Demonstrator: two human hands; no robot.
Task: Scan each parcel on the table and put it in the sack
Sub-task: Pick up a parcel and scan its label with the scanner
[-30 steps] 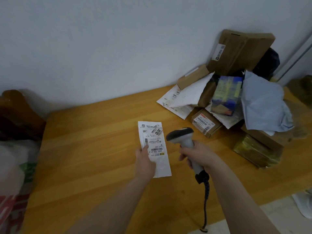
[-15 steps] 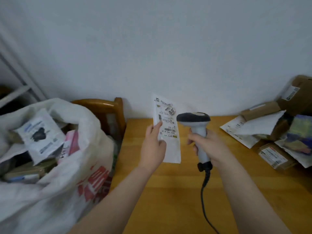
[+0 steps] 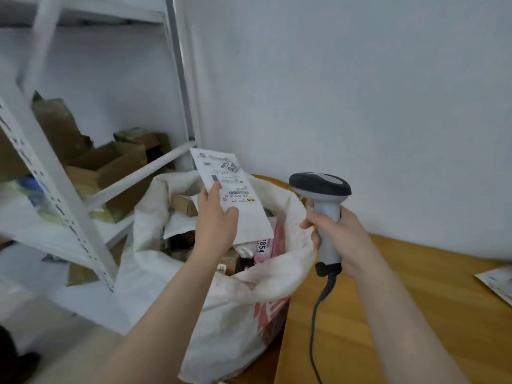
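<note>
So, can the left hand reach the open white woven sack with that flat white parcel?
Probably yes: the left hand holds the flat white parcel above the open white woven sack, nothing between.

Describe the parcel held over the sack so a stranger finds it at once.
Between the shelf and the table stands an open white sack. Over its mouth the left hand holds the parcel. It alone is held up: a flat white mailer, printed label facing the camera.

Plain white wall [image 3: 360,92], white metal shelving [image 3: 55,187] — cardboard boxes [image 3: 110,167] on it, wooden table [image 3: 457,300] at right
</note>
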